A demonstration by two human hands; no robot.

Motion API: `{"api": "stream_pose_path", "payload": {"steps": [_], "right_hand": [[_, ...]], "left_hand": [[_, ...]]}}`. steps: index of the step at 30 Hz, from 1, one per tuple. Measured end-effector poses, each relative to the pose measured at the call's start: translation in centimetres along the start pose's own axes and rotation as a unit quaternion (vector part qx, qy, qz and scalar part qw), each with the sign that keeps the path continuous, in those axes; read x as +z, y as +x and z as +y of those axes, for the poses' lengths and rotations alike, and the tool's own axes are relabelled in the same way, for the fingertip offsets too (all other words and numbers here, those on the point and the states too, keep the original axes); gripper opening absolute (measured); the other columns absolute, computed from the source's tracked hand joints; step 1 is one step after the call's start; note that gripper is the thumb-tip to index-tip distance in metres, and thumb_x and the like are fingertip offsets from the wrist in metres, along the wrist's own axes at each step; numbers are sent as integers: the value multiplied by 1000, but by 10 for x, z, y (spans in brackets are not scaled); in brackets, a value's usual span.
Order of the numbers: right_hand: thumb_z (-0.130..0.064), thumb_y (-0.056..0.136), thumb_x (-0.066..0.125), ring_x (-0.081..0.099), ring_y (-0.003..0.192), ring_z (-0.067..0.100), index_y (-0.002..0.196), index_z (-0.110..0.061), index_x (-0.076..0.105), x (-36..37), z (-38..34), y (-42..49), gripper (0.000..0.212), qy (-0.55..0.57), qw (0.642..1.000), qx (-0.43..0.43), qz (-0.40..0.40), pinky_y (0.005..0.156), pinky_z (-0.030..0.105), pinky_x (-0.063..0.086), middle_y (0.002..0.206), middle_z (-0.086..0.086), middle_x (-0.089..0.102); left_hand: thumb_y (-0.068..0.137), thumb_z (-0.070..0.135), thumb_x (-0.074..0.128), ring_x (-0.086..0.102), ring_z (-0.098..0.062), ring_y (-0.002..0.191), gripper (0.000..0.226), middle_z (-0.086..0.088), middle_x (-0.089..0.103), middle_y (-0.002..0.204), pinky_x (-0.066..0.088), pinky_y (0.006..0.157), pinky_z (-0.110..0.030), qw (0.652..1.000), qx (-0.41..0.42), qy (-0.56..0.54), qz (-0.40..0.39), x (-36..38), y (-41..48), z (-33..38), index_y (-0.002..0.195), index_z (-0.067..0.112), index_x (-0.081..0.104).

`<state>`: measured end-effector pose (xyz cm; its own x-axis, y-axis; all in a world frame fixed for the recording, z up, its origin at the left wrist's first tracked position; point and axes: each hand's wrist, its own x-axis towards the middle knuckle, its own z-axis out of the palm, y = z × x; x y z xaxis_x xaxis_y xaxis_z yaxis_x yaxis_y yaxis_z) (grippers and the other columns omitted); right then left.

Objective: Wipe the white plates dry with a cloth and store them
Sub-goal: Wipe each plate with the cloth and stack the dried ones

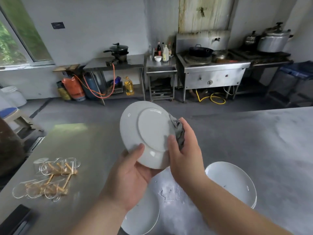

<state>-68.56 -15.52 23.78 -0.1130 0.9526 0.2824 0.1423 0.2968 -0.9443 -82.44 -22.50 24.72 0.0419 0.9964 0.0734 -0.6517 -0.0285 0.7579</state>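
Holding the white plate (147, 129) tilted above the desk (254, 141), underside facing the person, the left hand (130, 175) pinches its near rim; the right hand (186, 150) clutches a grey cloth (179, 134) against the right rim, well placed to sweep leftward.

A white plate (147, 131) tilts underside-out in midair, a dark grey cloth (179, 135) bunched against its right rim.
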Motion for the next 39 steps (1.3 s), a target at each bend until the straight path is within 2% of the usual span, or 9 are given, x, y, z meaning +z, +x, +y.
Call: {"api": "stream_pose_path", "payload": {"steps": [3, 7, 11, 15, 21, 28, 32, 36, 39], "right_hand": [[-50, 100, 52, 57, 121, -11, 144, -41, 56, -31, -2, 41, 44, -17, 999, 10, -31, 102, 23, 46, 128, -31, 65], [-61, 98, 42, 52, 131, -9, 147, -32, 57, -58, -1, 55, 59, -49, 991, -57, -109, 109, 23, 42, 136, -26, 63], [-70, 101, 32, 11, 158, 2, 165, -23, 19, -54, 17, -2, 81, -95, 987, -91, -97, 129, 28, 15, 172, -10, 18], [-74, 101, 16, -17, 160, 13, 164, -21, -8, -48, 25, -43, 86, -144, 977, -105, -116, 130, 35, -1, 174, -5, -14], [-58, 99, 36, 34, 131, -17, 158, -32, 36, -89, 26, 34, 64, -24, 999, -10, -43, 101, -7, 21, 156, -19, 41], [-29, 101, 65, 53, 129, -9, 142, -48, 52, -122, 62, 22, 47, 1, 995, -27, -92, 98, 3, 39, 136, -32, 58], [-26, 101, 65, 45, 140, -6, 146, -34, 56, -136, 51, 33, 47, -41, 980, -75, -179, 116, 18, 37, 149, -22, 54], [-50, 105, 49, 32, 149, -3, 158, -30, 43, -141, 34, 35, 57, -96, 979, -63, -171, 124, 27, 29, 161, -24, 38], [-71, 101, 29, 4, 152, -11, 165, -33, 15, -131, 33, -5, 75, -123, 980, -69, -141, 121, 12, 6, 160, -41, 1]], "left_hand": [[109, 42, 52, 45, -47, 144, 51, -22, 48, 158, 43, 112, -65, 998, -47, -26, -17, 4, 3, 12, 152, 15, 53], [95, 42, 62, 69, -41, 120, 40, -18, 68, 136, 63, 80, -52, 998, -42, 4, 55, 13, 5, 7, 124, 19, 77], [101, 35, 53, 59, -43, 133, 51, -23, 58, 148, 60, 91, -55, 997, -19, 7, 68, 27, 8, -20, 147, 13, 58], [104, 31, 48, 60, -37, 134, 46, -23, 59, 147, 58, 97, -43, 997, 17, 16, 71, 41, 10, -49, 143, 10, 63], [106, 15, 40, 55, -39, 139, 44, -20, 58, 149, 49, 111, -54, 996, 38, 60, 56, 67, 17, -65, 144, 15, 63], [79, 21, 81, 56, -44, 136, 60, -22, 53, 153, 46, 110, -62, 992, -82, -47, 87, 72, 14, -57, 136, 8, 68], [115, 38, 17, 5, -46, 153, 65, -34, 18, 164, -8, 128, -50, 987, -105, -86, 86, 77, 8, -44, 158, -9, 24], [106, 38, 37, 57, -37, 137, 55, -23, 56, 150, 51, 109, -48, 989, -77, -1, 126, 72, 17, -65, 139, 5, 65], [105, 42, 38, 57, -38, 137, 58, -22, 59, 148, 47, 113, -53, 989, -43, 21, 137, 77, 30, -74, 143, 6, 62]]}}
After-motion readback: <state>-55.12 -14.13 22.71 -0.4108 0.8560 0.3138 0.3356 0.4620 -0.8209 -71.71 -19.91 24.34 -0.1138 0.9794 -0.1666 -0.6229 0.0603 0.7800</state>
